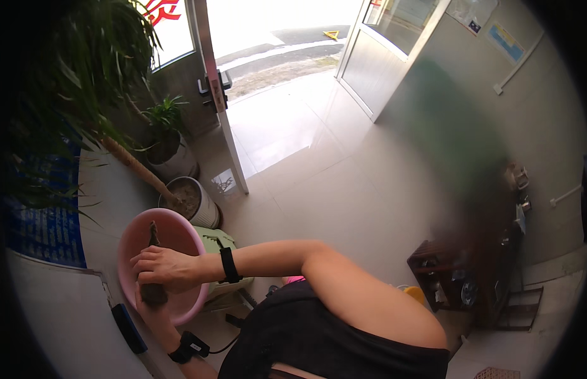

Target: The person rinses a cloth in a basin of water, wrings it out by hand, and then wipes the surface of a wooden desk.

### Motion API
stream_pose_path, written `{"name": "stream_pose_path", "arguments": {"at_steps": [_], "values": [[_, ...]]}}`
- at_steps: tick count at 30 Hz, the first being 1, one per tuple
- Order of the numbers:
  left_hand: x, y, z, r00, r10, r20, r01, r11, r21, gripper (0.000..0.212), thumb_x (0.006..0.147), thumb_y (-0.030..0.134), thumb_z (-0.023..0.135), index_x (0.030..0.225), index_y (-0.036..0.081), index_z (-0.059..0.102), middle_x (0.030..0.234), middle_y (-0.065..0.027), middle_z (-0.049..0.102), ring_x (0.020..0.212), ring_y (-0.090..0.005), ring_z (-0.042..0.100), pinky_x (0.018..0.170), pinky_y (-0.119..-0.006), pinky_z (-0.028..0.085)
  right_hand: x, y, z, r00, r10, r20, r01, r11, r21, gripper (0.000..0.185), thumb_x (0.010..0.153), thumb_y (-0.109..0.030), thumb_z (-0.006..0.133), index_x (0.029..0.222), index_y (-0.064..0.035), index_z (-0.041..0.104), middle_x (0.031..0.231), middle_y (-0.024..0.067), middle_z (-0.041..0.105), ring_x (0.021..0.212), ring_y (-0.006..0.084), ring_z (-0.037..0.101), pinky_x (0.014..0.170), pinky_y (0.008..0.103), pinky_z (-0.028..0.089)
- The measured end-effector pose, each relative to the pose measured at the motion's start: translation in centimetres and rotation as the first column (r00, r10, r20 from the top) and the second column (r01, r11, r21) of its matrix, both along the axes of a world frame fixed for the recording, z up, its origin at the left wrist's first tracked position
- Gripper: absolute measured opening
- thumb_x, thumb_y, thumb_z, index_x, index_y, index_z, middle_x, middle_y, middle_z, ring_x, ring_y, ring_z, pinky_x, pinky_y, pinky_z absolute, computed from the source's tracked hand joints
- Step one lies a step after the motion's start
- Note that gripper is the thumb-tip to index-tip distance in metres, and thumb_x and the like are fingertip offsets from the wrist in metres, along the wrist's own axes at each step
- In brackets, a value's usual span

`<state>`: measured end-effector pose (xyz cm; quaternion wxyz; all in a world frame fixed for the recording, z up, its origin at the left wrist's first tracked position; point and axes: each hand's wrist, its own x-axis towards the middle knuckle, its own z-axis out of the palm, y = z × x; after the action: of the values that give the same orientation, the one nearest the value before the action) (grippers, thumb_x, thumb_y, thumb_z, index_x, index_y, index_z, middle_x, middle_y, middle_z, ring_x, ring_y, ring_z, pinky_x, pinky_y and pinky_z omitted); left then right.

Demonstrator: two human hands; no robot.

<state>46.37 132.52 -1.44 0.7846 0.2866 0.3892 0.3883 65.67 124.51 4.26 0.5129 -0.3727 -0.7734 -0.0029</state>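
Observation:
A dark, twisted cloth (154, 293) is held over a pink plastic basin (198, 241). My right hand (172, 267) grips it from above, the fingers curled around its middle. My left hand (144, 303) is lower down and closed around the near end, partly hidden by the cloth and my right hand. One thin end of the cloth sticks up past my right knuckles. The basin rests on or against a light green plastic item (220, 241), mostly covered by the basin and my arm. What lies in the bottom of the basin cannot be made out.
Two potted plants (201, 208) stand beyond the basin, near an open door (222, 99). A second door leaf (369, 71) is at the far side. At right is a dark wooden cabinet (426, 265). A blue-and-black object (127, 327) lies left of my forearm.

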Motion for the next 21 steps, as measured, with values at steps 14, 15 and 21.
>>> {"name": "stream_pose_path", "arguments": {"at_steps": [14,15,21], "values": [[22.1,-16.6,4.7,0.543,-0.767,-0.342,0.767,0.287,0.574,0.064,0.096,0.046,0.049,0.142,0.002,0.036,0.144,-0.0114,0.039,0.134,-0.0244,0.036,0.107,-0.043,0.031,13.7,-28.6,7.4,0.393,-0.775,-0.496,0.690,0.604,-0.398,0.028,0.083,-0.026,0.066,0.083,0.0019,0.063,0.076,0.0180,0.061,0.068,0.0277,0.060,0.065,0.0361,0.047],[23.2,-19.5,5.5,0.506,-0.747,-0.432,0.765,0.157,0.624,0.068,0.096,0.048,0.048,0.144,0.003,0.033,0.147,-0.0108,0.036,0.137,-0.0243,0.032,0.109,-0.044,0.027,14.0,-31.0,7.3,0.364,-0.789,-0.495,0.715,0.578,-0.394,0.028,0.083,-0.026,0.066,0.083,0.0019,0.063,0.076,0.0180,0.061,0.068,0.0277,0.060,0.065,0.0361,0.047],[31.0,-33.2,1.4,0.268,-0.884,-0.382,0.784,-0.030,0.620,0.050,0.084,0.004,0.068,0.130,-0.001,0.049,0.119,-0.0082,0.058,0.107,-0.0163,0.056,0.090,-0.030,0.047,14.8,-44.4,4.1,0.314,-0.932,-0.183,0.701,0.357,-0.617,0.029,0.083,-0.026,0.063,0.093,0.0013,0.062,0.081,0.0214,0.066,0.078,0.0368,0.065,0.073,0.0423,0.050]]}}
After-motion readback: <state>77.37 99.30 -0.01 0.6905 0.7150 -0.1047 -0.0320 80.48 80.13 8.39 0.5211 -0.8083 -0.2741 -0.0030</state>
